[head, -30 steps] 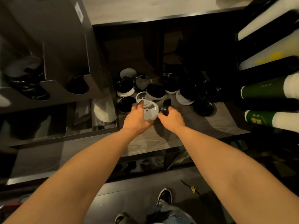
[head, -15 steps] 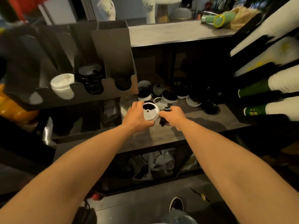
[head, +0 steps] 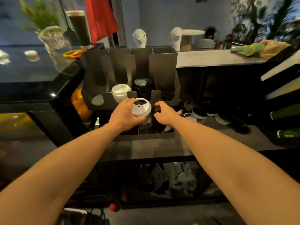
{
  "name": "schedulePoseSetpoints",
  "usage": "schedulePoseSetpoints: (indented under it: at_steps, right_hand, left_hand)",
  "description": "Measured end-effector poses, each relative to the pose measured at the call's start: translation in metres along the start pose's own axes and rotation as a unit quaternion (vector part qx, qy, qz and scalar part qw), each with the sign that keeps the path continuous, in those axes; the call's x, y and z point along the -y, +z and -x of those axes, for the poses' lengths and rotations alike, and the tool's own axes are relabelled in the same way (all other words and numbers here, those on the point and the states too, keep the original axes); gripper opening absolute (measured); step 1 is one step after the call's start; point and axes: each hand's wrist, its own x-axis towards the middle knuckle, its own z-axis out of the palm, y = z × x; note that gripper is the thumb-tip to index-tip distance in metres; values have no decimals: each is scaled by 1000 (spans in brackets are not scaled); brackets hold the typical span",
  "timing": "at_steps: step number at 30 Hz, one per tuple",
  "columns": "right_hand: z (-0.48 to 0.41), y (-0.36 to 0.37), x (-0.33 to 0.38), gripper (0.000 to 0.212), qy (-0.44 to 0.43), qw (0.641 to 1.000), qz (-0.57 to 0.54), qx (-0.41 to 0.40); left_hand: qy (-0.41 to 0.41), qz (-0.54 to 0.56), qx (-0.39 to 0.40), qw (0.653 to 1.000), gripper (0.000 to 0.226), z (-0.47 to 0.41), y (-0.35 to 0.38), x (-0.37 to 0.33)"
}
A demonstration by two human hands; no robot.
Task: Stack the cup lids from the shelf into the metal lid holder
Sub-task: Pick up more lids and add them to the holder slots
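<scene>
Left hand (head: 125,116) around white lid (head: 140,109), right hand (head: 165,115) just beside, its grip unclear.

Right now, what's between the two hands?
In the head view, the white cup lid, gripped by the left hand, fills most of the gap; the right hand pinches something dark, probably a black lid.

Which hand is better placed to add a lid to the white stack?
Left: the left hand grips a white lid near the white stack; the right hand sits further right.
</scene>
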Motion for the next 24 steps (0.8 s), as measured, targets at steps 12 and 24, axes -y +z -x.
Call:
schedulePoseSetpoints:
  at_steps: [12,24]
  right_hand:
    - [-20,21,92,92,-147,974,163,57]
    - [-69,10,124,99,-107,957,247,109]
  left_hand:
    - [-42,-77,-83,993,84,-33,-55,54]
    - [-84,-148,-15,985,72,-97,-58,63]
